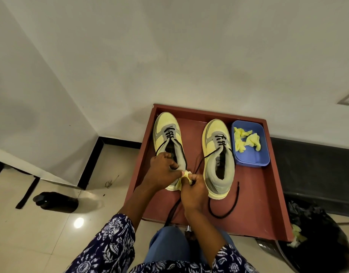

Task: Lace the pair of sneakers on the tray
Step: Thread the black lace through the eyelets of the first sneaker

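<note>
- Sneakers first: both sit side by side on a reddish-brown tray (268, 174), toes pointing away toward the wall.
- Left sneaker (167, 133) is pale yellow and grey, with black lace (169, 134) crossed through only the eyelets near the toe; the two loose lengths run back along the opening toward the hands.
- Right sneaker (218, 154) looks the same, laced at the toe end only. One loose lace end (224, 205) trails off the heel and curls on the tray floor, the other runs across to the gap between the shoes.
- Left hand (163, 172) is over the heel end of the left sneaker, fingers curled in, thumb and fingertips pinching a small yellow scrap (186, 174).
- Right hand (191, 192) is right beside it, fingers curled and pinching the same scrap from the other side, so the two hands meet on it. Can't tell if a lace tip is inside the scrap, it's too small.
- Blue plastic tub (254, 158) sits in the tray just right of the right sneaker, with crumpled yellow bits (246, 140) inside.
- Off the tray: dark bottle (55, 200) lying on the tiled floor to the left, and a bin with a black bag (317, 243) at the tray's near right corner, some yellow scraps on its rim.
- Navy floral sleeves (114, 243) and blue jeans (169, 247) show at the bottom.
</note>
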### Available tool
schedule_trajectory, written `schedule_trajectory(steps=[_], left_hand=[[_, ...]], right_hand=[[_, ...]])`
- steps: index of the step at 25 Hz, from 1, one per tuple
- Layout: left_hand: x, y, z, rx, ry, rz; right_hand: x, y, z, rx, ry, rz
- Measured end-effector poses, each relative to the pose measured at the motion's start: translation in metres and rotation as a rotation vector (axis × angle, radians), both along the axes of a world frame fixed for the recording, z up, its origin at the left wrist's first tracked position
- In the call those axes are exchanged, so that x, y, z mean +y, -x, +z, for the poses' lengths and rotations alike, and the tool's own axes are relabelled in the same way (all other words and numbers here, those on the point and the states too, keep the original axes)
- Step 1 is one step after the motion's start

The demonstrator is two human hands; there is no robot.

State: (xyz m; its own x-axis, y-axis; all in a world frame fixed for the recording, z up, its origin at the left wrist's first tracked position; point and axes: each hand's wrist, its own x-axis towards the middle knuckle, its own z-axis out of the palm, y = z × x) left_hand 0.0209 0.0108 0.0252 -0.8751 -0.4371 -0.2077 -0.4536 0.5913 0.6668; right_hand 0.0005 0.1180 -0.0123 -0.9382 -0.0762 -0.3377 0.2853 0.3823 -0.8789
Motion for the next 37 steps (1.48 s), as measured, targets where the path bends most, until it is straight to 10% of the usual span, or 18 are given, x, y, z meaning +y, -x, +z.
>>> schedule_trajectory(steps=[13, 22, 37], left_hand=[[0.006, 0.028, -0.011, -0.359, 0.248, -0.152], [-0.001, 0.003, 0.018, 0.132, -0.055, 0.191], [-0.009, -0.026, -0.005, 0.0, 0.124, -0.151]], right_hand=[[0.015, 0.006, 0.01, -0.168, 0.251, 0.105], [0.02, 0.005, 0.014, -0.19, 0.354, -0.016], [0.008, 0.002, 0.004, -0.019, 0.219, -0.092]])
